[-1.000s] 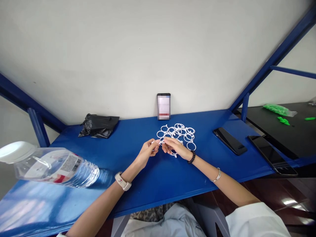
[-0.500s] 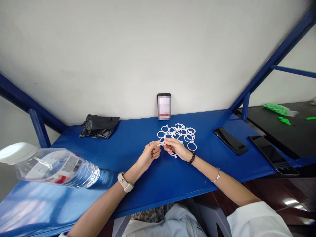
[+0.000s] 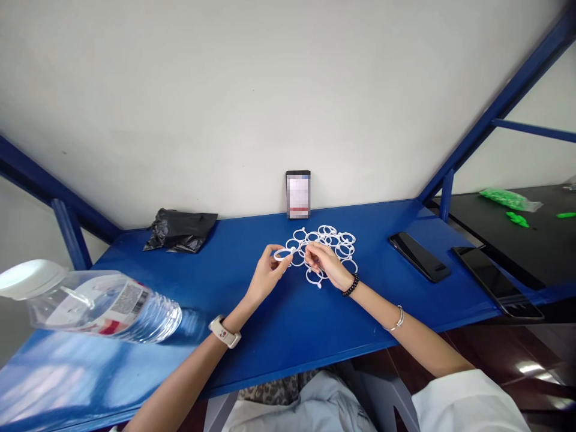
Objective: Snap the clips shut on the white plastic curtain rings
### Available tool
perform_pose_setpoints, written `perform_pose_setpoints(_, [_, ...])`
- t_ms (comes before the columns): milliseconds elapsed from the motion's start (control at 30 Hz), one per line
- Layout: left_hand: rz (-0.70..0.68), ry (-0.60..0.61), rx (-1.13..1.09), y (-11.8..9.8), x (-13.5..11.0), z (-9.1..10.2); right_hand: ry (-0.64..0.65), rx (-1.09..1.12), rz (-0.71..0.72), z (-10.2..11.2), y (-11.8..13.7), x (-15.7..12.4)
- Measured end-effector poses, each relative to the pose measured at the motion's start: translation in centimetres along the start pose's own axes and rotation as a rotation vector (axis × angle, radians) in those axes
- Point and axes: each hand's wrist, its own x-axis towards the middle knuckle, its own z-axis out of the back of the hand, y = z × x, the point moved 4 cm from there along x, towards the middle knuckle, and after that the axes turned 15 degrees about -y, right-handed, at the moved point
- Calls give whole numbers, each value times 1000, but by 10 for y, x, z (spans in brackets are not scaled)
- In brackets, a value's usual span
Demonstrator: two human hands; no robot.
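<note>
A cluster of linked white plastic rings (image 3: 327, 241) lies on the blue table (image 3: 288, 318) near the back wall. My left hand (image 3: 265, 277) pinches one white ring (image 3: 284, 254) at the cluster's left edge, fingers closed on it. My right hand (image 3: 324, 264) rests over the near side of the cluster, fingertips pinched on a ring there. The left wrist carries a pale watch, and the right wrist has a dark bead bracelet with a thin bangle further up the arm.
A clear water bottle (image 3: 94, 305) lies on its side at the near left. A black plastic bag (image 3: 180, 230) sits at the back left. A phone (image 3: 298, 194) stands against the wall. Two dark phones (image 3: 419, 257) (image 3: 497, 281) lie at the right. Green parts (image 3: 510, 201) lie on a black bench.
My left hand has drawn a ring out to the left and slightly away from the right hand. My right hand has shifted a little further onto the cluster.
</note>
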Motion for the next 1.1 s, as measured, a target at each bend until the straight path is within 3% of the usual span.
perform_pose_setpoints(100, [-301,-159,349,-1,9,13,-18,-92,51,1,-1,0])
perform_pose_setpoints(233, [-512,-251,626,10,21,23,-50,-423,327,0,1,-1])
perform_pose_setpoints(300, [-526,-218,720,20,24,23,-43,-580,459,-3,1,-4])
perform_pose_setpoints(400, [-514,-158,806,28,24,19,-20,-699,527,-7,-1,-6])
perform_pose_setpoints(567, [-554,-124,769,17,16,14,-25,-721,574,-6,-2,-5])
perform_pose_setpoints(733, [-735,-40,755,-4,3,11,-40,-746,613,-3,-3,-4])
perform_pose_setpoints(867, [-835,34,839,-6,-4,7,-40,-763,616,-3,-2,-5])
perform_pose_setpoints(1100, [-787,93,748,-4,-7,3,-44,-772,620,-3,-2,-5])
